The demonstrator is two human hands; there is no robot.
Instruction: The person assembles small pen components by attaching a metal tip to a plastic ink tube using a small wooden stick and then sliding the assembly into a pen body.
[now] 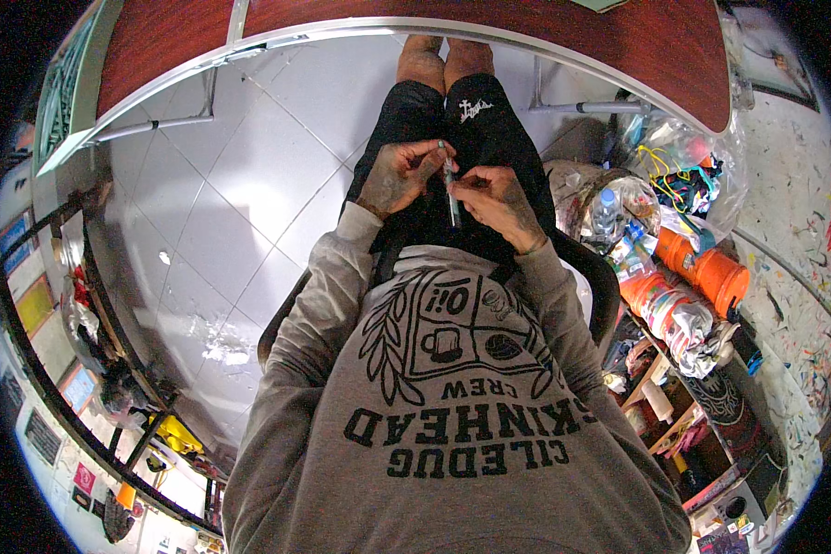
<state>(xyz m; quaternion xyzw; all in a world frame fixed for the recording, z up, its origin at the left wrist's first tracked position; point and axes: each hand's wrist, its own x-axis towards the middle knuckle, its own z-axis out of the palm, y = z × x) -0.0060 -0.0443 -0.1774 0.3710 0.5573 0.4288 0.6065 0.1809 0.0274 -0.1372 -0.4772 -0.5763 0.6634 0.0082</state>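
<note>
Above my lap, both hands are brought together at a slim, pen-like stick [454,214] with a pale, shiny lower part; its exact kind is too small to tell. My left hand [399,177] is closed, thumb and forefinger pinching near the upper end, where a small greenish tip shows. Lower down, my right hand [497,198] has its fingertips closed on the stick's side. The stick stands nearly straight up and down in the view, against my black shorts [392,122].
Ahead is a reddish-brown table [489,20] with a pale metal edge. To my right lie orange buckets [711,275], a bin with plastic bottles [607,205] and a clear bag. A dark shelf frame [111,452] stands at the left. My chair [604,288] is black.
</note>
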